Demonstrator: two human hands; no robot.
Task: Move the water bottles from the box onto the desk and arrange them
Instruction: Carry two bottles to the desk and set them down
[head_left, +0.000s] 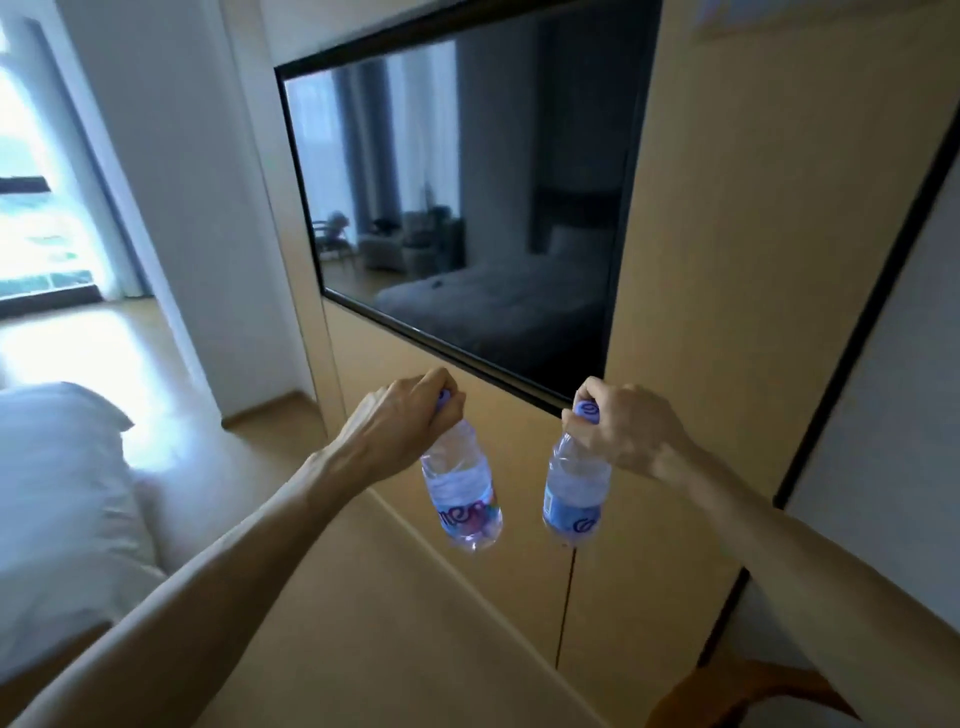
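Two bottles held up in the air, one per hand, well apart from each other. Left hand (410, 415) closed around the purple cap and neck of the left bottle (462, 493); right hand (623, 431) closed likewise on the right bottle (574, 488). Both hanging below the fists, clear, with blue labels, tilted slightly. Behind the grips, a dark television (467, 197) set in a wooden wall panel (727, 260). Left of the left forearm, white bedding (57, 499).
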